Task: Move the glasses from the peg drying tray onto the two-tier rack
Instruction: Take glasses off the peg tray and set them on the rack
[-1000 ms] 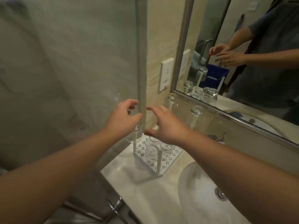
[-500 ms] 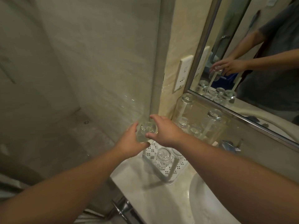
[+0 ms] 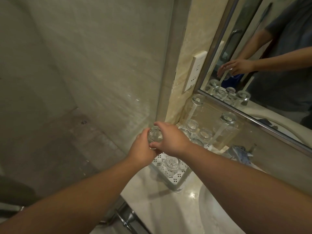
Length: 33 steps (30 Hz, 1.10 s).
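Observation:
An upside-down clear glass (image 3: 155,136) is held between both hands above the near-left corner of the white perforated peg drying tray (image 3: 175,180). My left hand (image 3: 141,149) grips it from the left and below; my right hand (image 3: 170,139) curls over it from the right. Two tall glasses sit upside down on pegs at the back (image 3: 197,105) and back right (image 3: 226,127). Several short glasses (image 3: 205,133) stand inverted on the tray, one (image 3: 171,166) near its front. No two-tier rack is in view.
The tray stands on a pale marble counter (image 3: 152,196) beside a white basin (image 3: 219,213). A mirror (image 3: 270,68) and a wall socket (image 3: 195,71) are behind it. A glass shower screen (image 3: 101,81) rises at the left, with a chrome handle (image 3: 125,217) below the counter edge.
My hands went from open and reaching to closing round the near-left glass. The view has moved closer and lower over the tray.

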Available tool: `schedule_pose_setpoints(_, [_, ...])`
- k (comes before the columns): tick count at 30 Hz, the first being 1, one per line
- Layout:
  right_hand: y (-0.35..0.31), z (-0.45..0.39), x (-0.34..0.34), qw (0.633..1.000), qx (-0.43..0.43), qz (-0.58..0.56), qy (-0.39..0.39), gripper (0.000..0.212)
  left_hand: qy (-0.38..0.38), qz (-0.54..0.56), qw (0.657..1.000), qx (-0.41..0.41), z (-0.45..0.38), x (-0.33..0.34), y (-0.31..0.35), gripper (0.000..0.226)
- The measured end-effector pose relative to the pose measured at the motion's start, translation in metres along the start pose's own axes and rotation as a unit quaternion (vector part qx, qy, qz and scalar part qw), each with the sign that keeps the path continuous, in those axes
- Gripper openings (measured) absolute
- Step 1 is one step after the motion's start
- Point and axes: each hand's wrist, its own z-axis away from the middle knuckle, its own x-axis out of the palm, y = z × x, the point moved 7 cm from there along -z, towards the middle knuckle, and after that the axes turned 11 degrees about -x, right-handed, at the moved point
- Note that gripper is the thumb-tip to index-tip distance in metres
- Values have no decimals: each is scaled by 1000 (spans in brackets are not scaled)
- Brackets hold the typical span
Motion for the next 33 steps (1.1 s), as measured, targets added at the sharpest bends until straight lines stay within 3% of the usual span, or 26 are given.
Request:
schedule_pose_setpoints(8, [-8, -1, -9, 1000, -9, 14, 19, 74, 4, 30, 999, 20, 1, -6, 2, 69])
schedule_pose_setpoints(17, [-33, 4, -67, 997, -37, 48, 47, 60, 25, 107, 993, 49, 17, -26, 38, 74])
schedule_pose_setpoints(27, [-73, 32, -134, 983, -88, 91, 132, 62, 72, 156, 980, 101, 35, -51, 81, 97])
schedule_pose_setpoints(30, [-76, 46, -152, 978, -84, 71, 178, 62, 54, 229, 968, 90, 49, -54, 84, 102])
schedule_pose_setpoints(33, [-72, 59, -165, 970, -72, 31, 229, 62, 14, 384, 922, 49, 68, -47, 89, 89])
